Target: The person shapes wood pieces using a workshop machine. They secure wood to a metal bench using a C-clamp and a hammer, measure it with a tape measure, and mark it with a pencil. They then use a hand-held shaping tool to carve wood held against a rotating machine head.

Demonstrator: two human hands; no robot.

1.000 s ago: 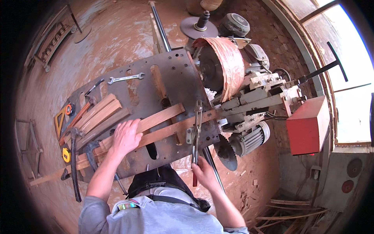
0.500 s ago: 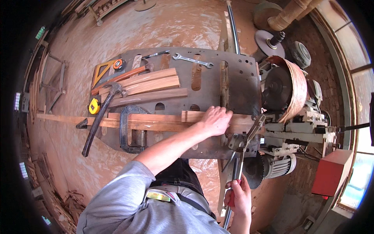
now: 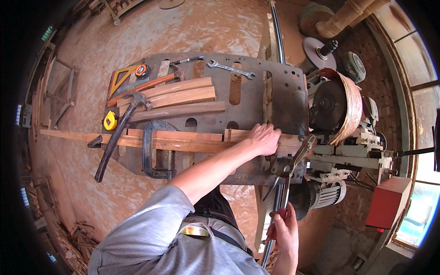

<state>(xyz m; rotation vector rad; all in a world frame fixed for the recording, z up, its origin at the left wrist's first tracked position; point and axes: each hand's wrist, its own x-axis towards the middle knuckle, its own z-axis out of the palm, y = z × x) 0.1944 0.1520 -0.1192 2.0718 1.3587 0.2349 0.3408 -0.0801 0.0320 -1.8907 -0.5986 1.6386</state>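
Note:
My left hand (image 3: 265, 139) is closed on a short wooden strip (image 3: 239, 134), which lies flat near the right end of the steel table (image 3: 208, 160). To its left runs a longer strip (image 3: 188, 136), and a long thin batten (image 3: 91, 139) lies along their near side. A dark C-clamp (image 3: 147, 151) straddles these pieces at the table's near edge. Below and to the right, my right hand (image 3: 285, 229) grips the red handle of a lever clamp (image 3: 293, 167). The clamp's metal arm reaches up to the table's right end; the palm side of my left fingers is hidden.
Farther left on the table lie a claw hammer (image 3: 121, 130), a yellow tape measure (image 3: 110, 120), loose wooden strips (image 3: 176, 97), a yellow set square (image 3: 121, 82) and a wrench (image 3: 231, 68). At the right are a large disc (image 3: 327, 103), a toothed saw blade (image 3: 300, 201) and a red box (image 3: 387, 201).
My left hand has moved slightly right with the short strip, and a narrow gap now shows at its left end. The right hand stays on the red handle. The view has shifted a little.

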